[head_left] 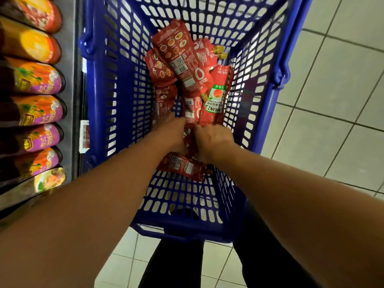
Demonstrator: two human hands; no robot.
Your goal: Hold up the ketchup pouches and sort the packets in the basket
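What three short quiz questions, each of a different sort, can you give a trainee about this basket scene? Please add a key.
1. True or false: the red pouches lie inside the blue basket.
2. Which brand name shows on the pouch with the green label? A) Heinz B) Maggi C) Knorr
3. Fill in: the left hand and the right hand both reach into the ____.

Key
1. True.
2. A.
3. Basket. Both hands are among the pouches near its bottom; the fingers are hidden, so the exact grip cannot be told.
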